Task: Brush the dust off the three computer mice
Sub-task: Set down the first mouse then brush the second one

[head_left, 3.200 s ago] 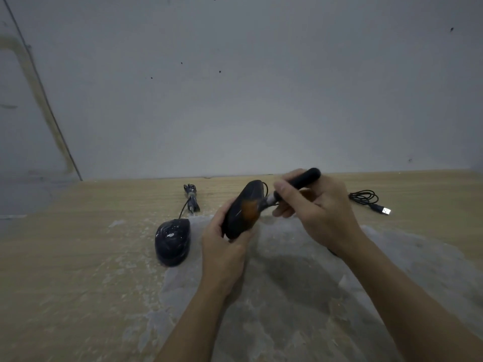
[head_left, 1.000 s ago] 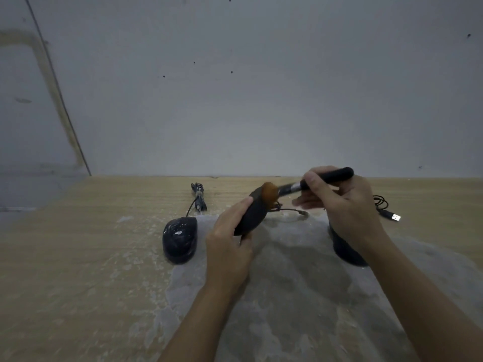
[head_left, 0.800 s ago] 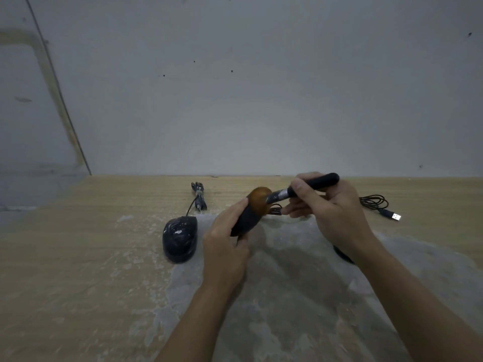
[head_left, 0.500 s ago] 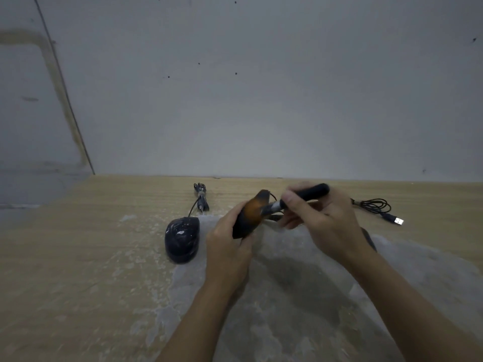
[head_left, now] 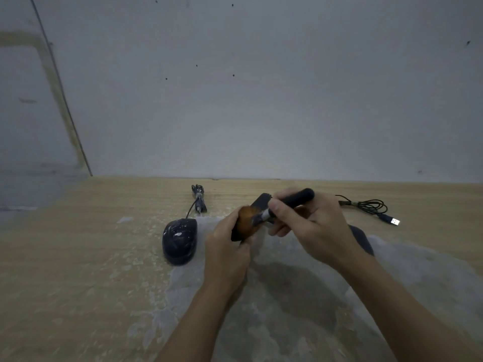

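Left hand (head_left: 226, 253) fingers clamped on raised mouse (head_left: 257, 210) — right hand (head_left: 311, 228) fingers pinch brush (head_left: 292, 202), bristles touching it; dusty mouse (head_left: 179, 241) on table (head_left: 78, 257).

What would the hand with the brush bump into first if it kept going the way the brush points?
Most likely the mouse gripped by the left hand. The right hand aims the brush leftward, its bristles already on that mouse.

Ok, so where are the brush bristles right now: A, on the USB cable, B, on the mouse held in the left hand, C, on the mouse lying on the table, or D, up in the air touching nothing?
B: the right hand grips the brush, whose orange bristles lie against the mouse held up by the left hand.
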The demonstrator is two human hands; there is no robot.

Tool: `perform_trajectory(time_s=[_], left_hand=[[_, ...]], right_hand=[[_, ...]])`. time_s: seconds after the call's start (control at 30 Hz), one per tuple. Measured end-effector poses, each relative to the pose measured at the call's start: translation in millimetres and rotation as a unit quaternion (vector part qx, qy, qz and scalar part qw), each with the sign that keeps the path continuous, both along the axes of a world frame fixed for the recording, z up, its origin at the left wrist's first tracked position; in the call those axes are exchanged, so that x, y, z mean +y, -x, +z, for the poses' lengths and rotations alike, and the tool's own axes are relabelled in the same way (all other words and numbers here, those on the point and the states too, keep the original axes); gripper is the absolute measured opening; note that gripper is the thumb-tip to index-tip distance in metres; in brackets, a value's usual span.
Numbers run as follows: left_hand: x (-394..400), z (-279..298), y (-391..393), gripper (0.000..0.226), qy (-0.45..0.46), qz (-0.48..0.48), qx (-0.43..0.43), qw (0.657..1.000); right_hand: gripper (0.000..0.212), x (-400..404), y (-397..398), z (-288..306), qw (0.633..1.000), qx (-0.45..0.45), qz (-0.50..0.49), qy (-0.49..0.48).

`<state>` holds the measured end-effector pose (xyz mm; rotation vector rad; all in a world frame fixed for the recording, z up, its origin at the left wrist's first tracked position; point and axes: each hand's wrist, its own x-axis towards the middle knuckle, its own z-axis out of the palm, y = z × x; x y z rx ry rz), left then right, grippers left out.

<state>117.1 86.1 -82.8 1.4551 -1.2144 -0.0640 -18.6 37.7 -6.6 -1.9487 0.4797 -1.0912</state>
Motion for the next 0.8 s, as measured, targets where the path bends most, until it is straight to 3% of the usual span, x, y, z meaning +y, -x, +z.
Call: perform_trajectory(time_s=[0.07, 0.23, 0.3, 0.37, 0.43, 0.5, 0.63, 0.7, 0.8], left_hand=[[0.1, 0.9, 0.5, 0.054, -0.003, 0.001, 0.003, 1.000], [2.4, 8.4, 3.2, 0.063, 0.014, -0.028, 0.010, 0.999], [2.9, 9.8, 5.8, 0.056, 0.005, -0.039, 0.064, 0.997], [1.8, 9.1, 7.5, 0.045, -0.006, -0.062, 0.176, 0.982], [-0.8, 10.8, 8.5, 0.042, 0.006, -0.118, 0.349, 0.930], [-2.3, 16.3, 9.3, 0.046, 0.040, -0.170, 0.514, 0.840], [4.4, 32.6, 7.4, 0.035, 0.042, -0.248, 0.676, 0.692], [6.8, 34.5, 4.7, 0.028, 0.017, -0.264, 0.705, 0.658], [7.2, 34.0, 2.6, 0.029, -0.007, -0.270, 0.717, 0.643]], right_hand=[[0.009, -3.4, 2.5, 2.1, 1.000, -0.015, -0.006, -0.011], [0.009, -28.7, 17.7, -1.1, 0.987, -0.043, -0.156, 0.016], [0.011, -33.3, 21.9, -4.2, 0.982, -0.043, -0.185, 0.020], [0.013, -32.6, 21.7, -6.1, 0.982, -0.065, -0.175, -0.001], [0.014, -29.2, 17.8, -5.6, 0.984, -0.097, -0.142, -0.039], [0.011, -25.9, 13.7, -5.7, 0.987, -0.107, -0.111, -0.052], [0.016, -21.7, 7.6, -8.6, 0.990, -0.110, -0.073, -0.057], [0.014, -21.3, 7.0, -9.5, 0.990, -0.108, -0.060, -0.061], [0.012, -20.0, 9.0, -9.3, 0.992, -0.093, -0.051, -0.063]])
